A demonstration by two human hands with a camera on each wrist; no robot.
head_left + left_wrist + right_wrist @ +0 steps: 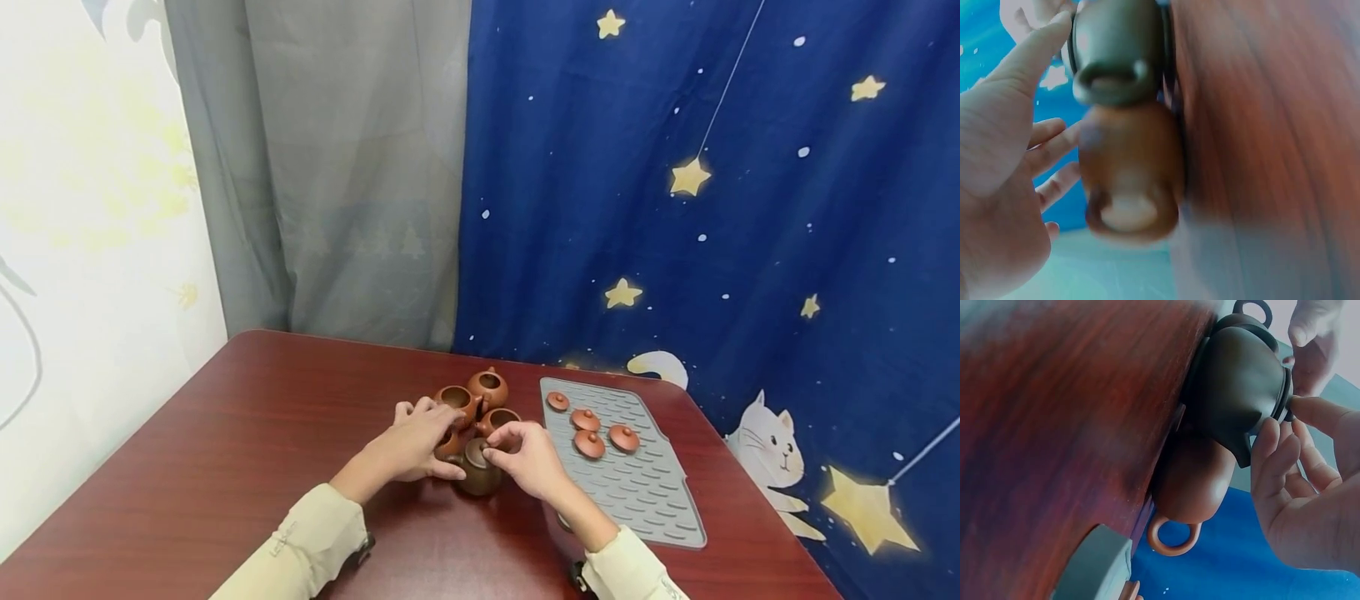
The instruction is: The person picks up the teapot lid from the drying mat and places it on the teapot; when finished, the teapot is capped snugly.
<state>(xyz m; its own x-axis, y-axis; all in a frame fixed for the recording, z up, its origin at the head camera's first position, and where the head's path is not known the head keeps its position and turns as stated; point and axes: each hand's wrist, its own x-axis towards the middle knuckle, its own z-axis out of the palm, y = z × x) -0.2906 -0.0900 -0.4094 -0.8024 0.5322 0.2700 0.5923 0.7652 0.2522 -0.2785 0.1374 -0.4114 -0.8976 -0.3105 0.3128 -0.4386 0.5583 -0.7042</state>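
A person's right hand (528,462) pinched the knob of a round, dark brown clay lid (475,455) between thumb and finger, the lid sitting on the mouth of a matching dark brown, round-bellied clay teapot (478,483) upright on a glossy red-brown wood-grain table (225,450). The left hand (412,440) was spread, its thumb beside the dark pot; whether the thumb touched it could not be told. Open-topped, orange-brown clay teapots (488,389) clustered just behind and beside the dark one. To the right, four domed orange-brown clay lids (624,438) lay on a grey ridged mat (652,500).
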